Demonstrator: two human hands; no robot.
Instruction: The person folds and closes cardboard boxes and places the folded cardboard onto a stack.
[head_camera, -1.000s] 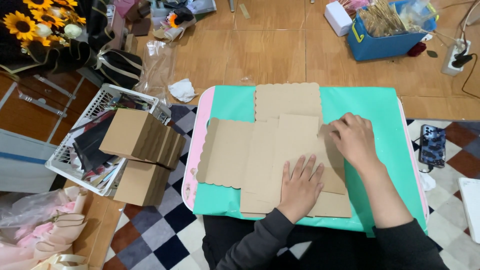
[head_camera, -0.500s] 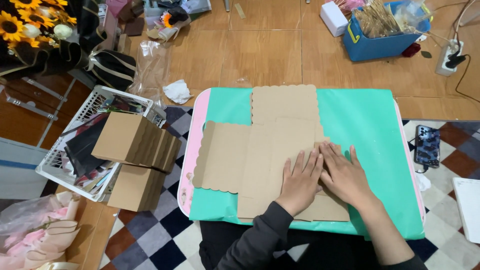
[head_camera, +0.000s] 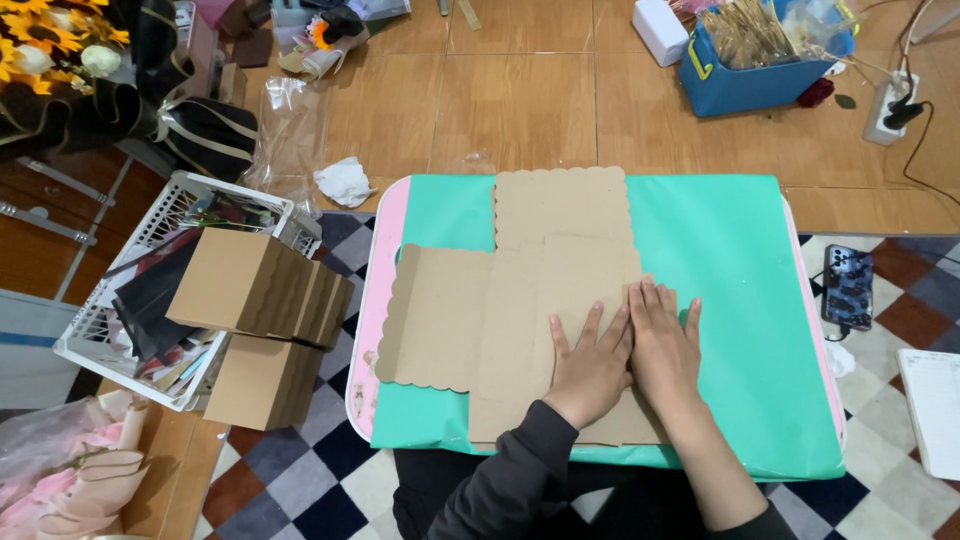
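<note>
On the green table (head_camera: 720, 300), flat die-cut cardboard sheet (head_camera: 520, 300) runs leftward from both palms: left hand (head_camera: 592, 368), right hand (head_camera: 662, 345) side by side, fingers flat, lightly spread, gripping nothing.

Brown cardboard sheet (head_camera: 520, 300) with scalloped edges lies on mint-green paper (head_camera: 720, 280) over a pink surface (head_camera: 372, 300). Rug (head_camera: 300, 480) is checked navy, grey and rust; bin (head_camera: 750, 85) blue; basket (head_camera: 110, 350) white.
</note>
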